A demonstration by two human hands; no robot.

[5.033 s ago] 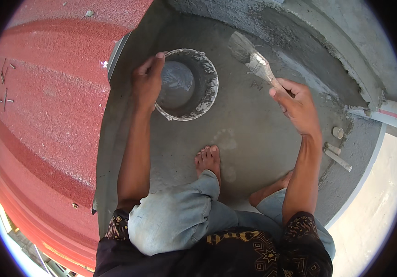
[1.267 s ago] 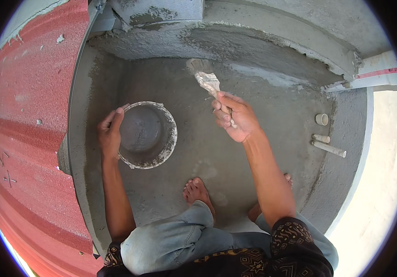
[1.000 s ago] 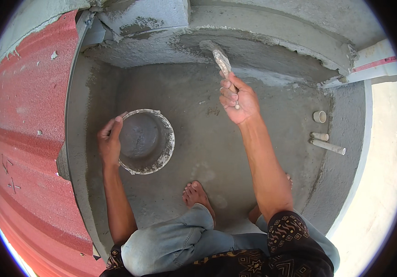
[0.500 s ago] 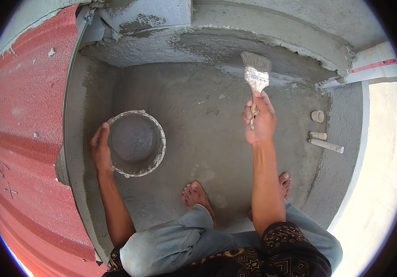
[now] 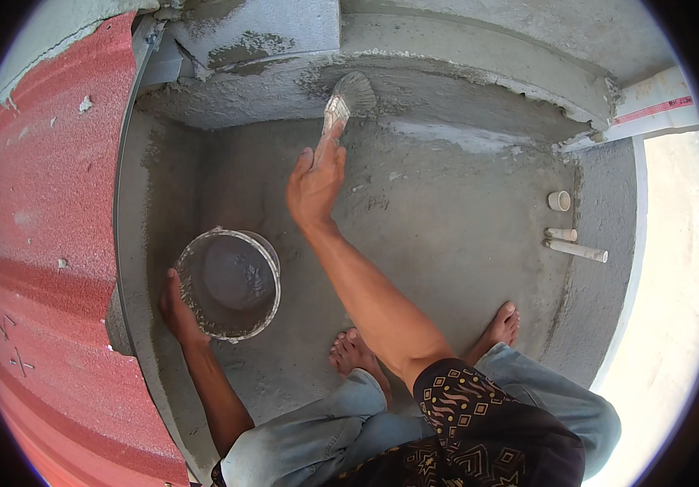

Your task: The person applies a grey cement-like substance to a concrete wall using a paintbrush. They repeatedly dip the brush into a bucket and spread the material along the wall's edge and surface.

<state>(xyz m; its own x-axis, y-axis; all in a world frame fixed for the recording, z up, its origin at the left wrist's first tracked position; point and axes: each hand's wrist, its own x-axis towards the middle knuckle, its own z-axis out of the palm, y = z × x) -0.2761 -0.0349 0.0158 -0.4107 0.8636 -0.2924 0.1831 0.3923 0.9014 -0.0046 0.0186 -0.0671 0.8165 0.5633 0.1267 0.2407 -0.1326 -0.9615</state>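
Note:
My left hand grips the left side of a round plastic bucket, its rim crusted with cement and a thin grey liquid in the bottom, low on the left of the cement floor. My right hand is wrapped round the handle of a wide paintbrush with grey-caked bristles. The bristles lie against the damp, rough plastered face of the low back wall, near a darker wet patch. My right forearm reaches diagonally up across the middle of the floor.
A red corrugated metal sheet runs along the left. At the right stand short plastic pipe stubs and a small round cup-like fitting. A white pipe crosses upper right beside a pale ledge. My bare feet rest on the floor below.
My right hand has swung left with the brush, bringing its bristles to the back wall. The bucket in my left hand has moved lower and appears tilted slightly.

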